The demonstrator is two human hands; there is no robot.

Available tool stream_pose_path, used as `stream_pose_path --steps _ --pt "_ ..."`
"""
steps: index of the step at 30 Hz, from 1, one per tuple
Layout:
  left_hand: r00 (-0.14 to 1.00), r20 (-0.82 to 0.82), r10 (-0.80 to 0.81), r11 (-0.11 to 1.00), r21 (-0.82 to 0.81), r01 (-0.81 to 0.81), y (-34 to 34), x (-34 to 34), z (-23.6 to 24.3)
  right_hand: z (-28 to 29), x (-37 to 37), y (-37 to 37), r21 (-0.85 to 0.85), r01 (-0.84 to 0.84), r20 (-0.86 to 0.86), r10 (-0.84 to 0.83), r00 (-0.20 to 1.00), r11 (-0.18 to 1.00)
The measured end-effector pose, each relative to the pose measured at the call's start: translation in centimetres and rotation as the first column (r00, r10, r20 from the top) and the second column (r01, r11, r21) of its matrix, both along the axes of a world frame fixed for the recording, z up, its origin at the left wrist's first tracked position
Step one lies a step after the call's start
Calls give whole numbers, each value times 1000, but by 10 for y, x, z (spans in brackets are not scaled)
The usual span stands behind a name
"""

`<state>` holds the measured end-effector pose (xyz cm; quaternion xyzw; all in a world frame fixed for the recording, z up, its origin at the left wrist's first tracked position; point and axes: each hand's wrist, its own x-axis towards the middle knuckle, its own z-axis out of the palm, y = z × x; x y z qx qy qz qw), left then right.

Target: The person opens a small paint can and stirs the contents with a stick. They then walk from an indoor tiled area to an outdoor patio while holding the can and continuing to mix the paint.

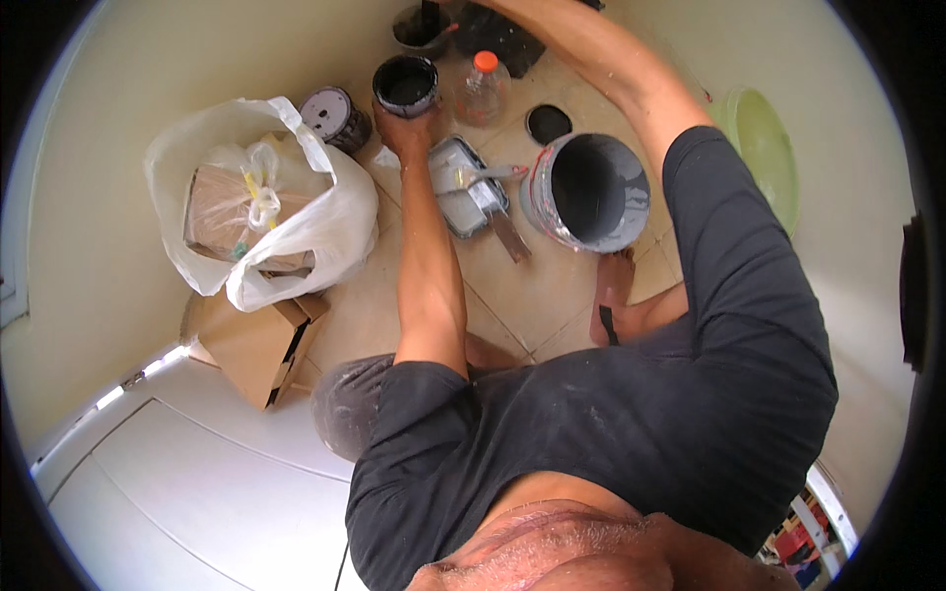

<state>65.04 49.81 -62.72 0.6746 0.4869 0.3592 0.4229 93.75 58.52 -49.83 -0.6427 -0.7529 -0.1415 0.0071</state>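
Observation:
My left hand (pixel 402 133) is closed round the near side of a small open paint can (pixel 405 89), dark inside. My right arm stretches forward to the top edge, where my right hand (pixel 485 4) is mostly cut off and its fingers cannot be made out. Close to it, a dark upright object (pixel 430 14) stands in a dark bowl (pixel 414 41). A clear plastic bottle (pixel 481 98) with an orange cap is beside the can. Nearer me, a paint tray (pixel 461 212) has a paintbrush (pixel 478 175) lying across it.
A large paint bucket (pixel 541 212), grey inside, stands between tray and right foot. A round dark lid (pixel 549 123), a lidded tin (pixel 333 116), a white plastic bag (pixel 335 212) with a box inside, cardboard (pixel 246 340) and a green basin (pixel 764 148) by the wall surround the tiled floor.

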Motion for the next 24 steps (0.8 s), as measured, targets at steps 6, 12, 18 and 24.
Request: stream_pose_path --steps 6,12,18,24 --pt "996 28 -87 995 -51 89 24 -22 -30 38 -38 -12 73 -21 -57 26 998 997" --pt "993 -92 -68 988 -143 55 14 -14 -31 106 -37 -76 78 -86 -95 93 991 993" --pt "989 -104 105 994 51 -101 -1 -23 -31 169 -36 -169 288 -316 -58 346 936 904" --pt "976 -88 200 975 113 -190 -21 -25 0 155 -7 -219 252 -211 -46 230 972 944"
